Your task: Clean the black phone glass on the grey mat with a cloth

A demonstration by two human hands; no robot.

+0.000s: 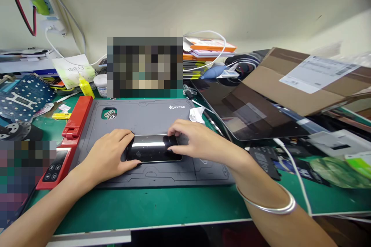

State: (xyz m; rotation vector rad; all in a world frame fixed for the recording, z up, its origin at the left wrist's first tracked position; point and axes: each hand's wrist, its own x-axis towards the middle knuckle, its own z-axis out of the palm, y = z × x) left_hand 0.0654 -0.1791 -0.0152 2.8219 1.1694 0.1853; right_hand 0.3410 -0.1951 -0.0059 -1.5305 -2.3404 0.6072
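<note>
A black smartphone (pixel 153 150) lies flat, screen up, on a grey work mat (pixel 174 173), its long side running left to right. My left hand (pixel 116 150) grips the phone's left end, thumb at the near edge and fingers at the far edge. Over the right end is my right hand (pixel 185 139), fingers curled, with the thumb and fingertips touching the screen and far edge. Whether a small thing sits between those right fingers cannot be made out. A bright light strip reflects across the glass.
A red device with buttons (pixel 77 123) borders the mat on the left. At the right are a large dark tablet-like panel (pixel 232 108), a cardboard box (pixel 290 81) and a white cable (pixel 295 173). Behind stand a yellow bottle (pixel 86 87) and white jar (pixel 101 85). A crumpled tissue (pixel 197 114) lies near the mat's corner.
</note>
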